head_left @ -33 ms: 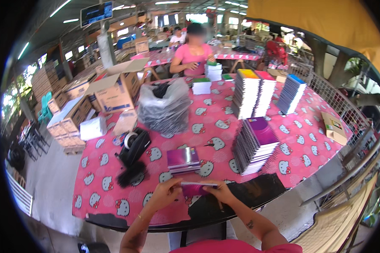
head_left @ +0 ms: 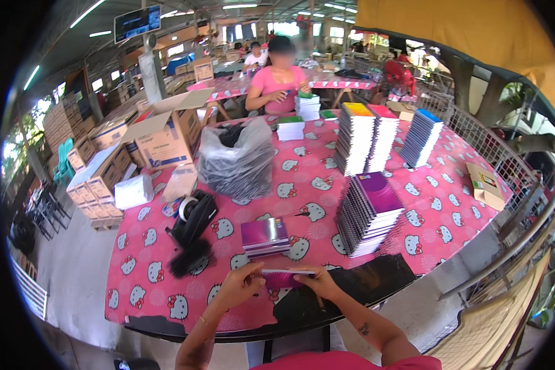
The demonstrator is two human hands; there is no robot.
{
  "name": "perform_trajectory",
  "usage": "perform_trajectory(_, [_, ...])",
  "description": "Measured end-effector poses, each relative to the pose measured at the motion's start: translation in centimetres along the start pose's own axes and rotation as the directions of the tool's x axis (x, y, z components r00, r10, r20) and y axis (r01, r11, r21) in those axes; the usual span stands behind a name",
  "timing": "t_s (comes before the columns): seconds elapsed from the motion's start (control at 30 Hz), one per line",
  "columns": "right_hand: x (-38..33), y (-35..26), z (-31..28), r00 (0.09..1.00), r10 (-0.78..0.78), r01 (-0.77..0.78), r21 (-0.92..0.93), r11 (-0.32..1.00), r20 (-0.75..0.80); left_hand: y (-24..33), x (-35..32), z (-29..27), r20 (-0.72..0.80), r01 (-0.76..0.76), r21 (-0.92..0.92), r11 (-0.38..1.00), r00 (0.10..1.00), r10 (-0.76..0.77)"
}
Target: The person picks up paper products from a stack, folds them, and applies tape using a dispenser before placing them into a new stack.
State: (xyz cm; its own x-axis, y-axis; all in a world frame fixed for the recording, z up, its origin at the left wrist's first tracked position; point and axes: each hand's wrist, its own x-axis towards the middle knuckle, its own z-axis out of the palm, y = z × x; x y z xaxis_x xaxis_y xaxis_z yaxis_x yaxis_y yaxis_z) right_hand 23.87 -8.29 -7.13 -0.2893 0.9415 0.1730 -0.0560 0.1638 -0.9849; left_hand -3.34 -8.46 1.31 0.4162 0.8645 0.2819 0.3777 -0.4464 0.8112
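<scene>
I see my left hand (head_left: 239, 285) and right hand (head_left: 314, 282) both pinching a purple notebook (head_left: 282, 279) between them at the near edge of the pink patterned surface (head_left: 450, 209). Just beyond it lies a small stack of purple notebooks (head_left: 264, 237), with a taller stack (head_left: 369, 213) to the right and a black tape dispenser (head_left: 193, 217) to the left.

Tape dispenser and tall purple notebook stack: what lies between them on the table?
In the head view, a small pile of purple notebooks lies between the tape dispenser and the tall stack.
</scene>
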Motion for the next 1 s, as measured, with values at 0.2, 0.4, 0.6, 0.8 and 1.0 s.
perform_trajectory(0.2, [-0.3, -0.2, 0.2, 0.999, -0.035, 0.035, -0.032, 0.999, 0.018, -1.6, 0.2, 0.7, 0.012, 0.185, 0.1, 0.978, 0.982, -0.187])
perform_trajectory(0.4, [-0.7, 0.4, -0.1, 0.998, -0.039, 0.04, -0.025, 0.999, 0.046, -0.4, 0.5, 1.3, -0.076, -0.143, 0.243, 0.959, 0.983, 0.166])
perform_trajectory(0.6, [-0.6, 0.1, 0.1, 0.999, -0.021, 0.025, -0.082, 0.996, 0.048, -0.5, 0.6, 1.2, -0.031, -0.228, 0.322, 0.919, 0.967, 0.251])
perform_trajectory(0.8, [-0.9, -0.9, 1.0, 0.999, 0.029, -0.03, -0.042, 0.999, -0.024, -1.6, 0.6, 1.5, 0.019, -0.075, 0.411, 0.908, 0.997, 0.074])
perform_trajectory(1.0, [-1.8, -3.0, 2.5, 0.98, 0.043, -0.062, -0.094, 0.994, -0.194, 2.1, -2.7, 6.4, -0.189, 0.009, 0.819, 0.573, 0.948, 0.256])
